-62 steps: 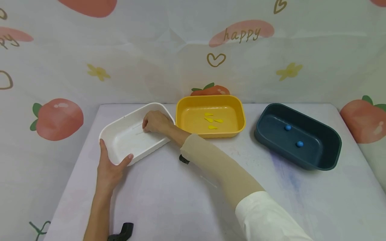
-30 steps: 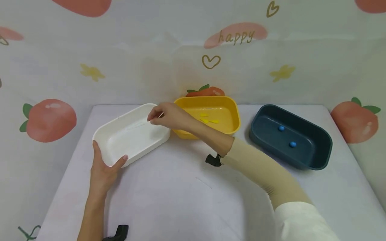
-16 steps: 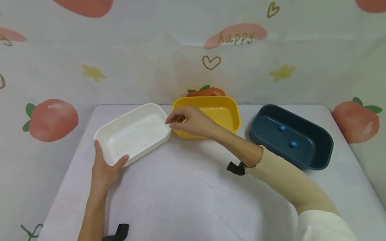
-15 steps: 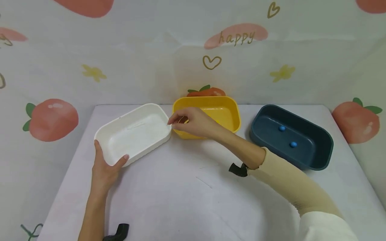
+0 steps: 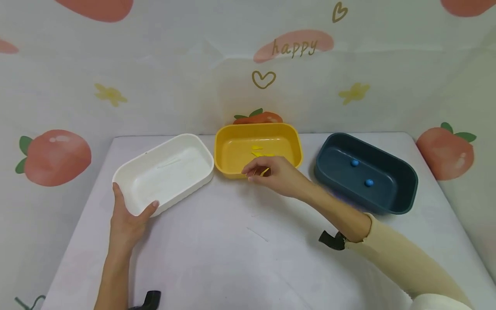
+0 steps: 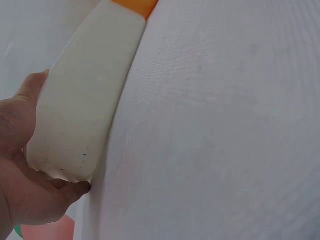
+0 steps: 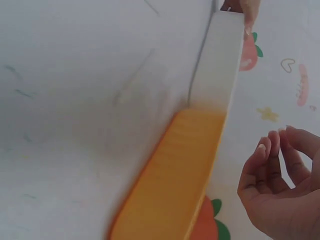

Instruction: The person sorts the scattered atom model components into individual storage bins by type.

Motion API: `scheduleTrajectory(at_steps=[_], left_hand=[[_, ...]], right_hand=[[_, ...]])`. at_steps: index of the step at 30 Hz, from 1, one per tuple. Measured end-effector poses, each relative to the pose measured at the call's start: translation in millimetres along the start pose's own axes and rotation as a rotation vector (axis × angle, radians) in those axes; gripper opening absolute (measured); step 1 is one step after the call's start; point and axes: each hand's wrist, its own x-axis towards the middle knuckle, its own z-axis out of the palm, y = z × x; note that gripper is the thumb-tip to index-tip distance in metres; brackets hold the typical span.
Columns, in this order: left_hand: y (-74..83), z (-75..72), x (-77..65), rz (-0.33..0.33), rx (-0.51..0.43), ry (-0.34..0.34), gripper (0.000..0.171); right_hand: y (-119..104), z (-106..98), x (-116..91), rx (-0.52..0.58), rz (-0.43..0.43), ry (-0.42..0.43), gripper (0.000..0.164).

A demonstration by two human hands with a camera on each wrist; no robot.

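My left hand (image 5: 128,228) grips the lower left end of a white tray (image 5: 182,194), thumb along its near side and fingers at its left end. The left wrist view shows this hand (image 6: 35,185) around the tray's end wall. My right hand (image 5: 279,176) hovers at the front edge of a yellow tray (image 5: 221,148), thumb and index fingertips together. I cannot tell whether something thin is pinched there. Small flat yellow pieces (image 5: 257,147) lie in the yellow tray, partly hidden by that hand. Faint thin lines (image 5: 168,163) show on the white tray's floor.
A dark blue tray (image 5: 387,159) stands at the right, slanted, with two small blue balls (image 5: 369,183) inside. Behind the white table (image 5: 217,267) hangs a printed cloth (image 5: 174,64). A thin line (image 5: 257,234) runs across the tabletop mid-front.
The right hand has come up out of the white tray and moved right, past its rim, to the yellow tray's front edge. The left hand keeps its grip on the white tray.
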Motion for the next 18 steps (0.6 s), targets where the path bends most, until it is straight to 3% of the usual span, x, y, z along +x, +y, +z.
scheduleTrajectory(at_steps=[7, 18], left_hand=[[0.2, 1.2, 1.5, 0.026, -0.013, -0.002, 0.117], [0.0, -2.4, -1.2, 0.008, 0.017, -0.006, 0.116]], right_hand=[[18, 1, -18, 0.007, 0.023, -0.031, 0.021], [52, 10, -40, 0.023, 0.009, -0.044, 0.021]])
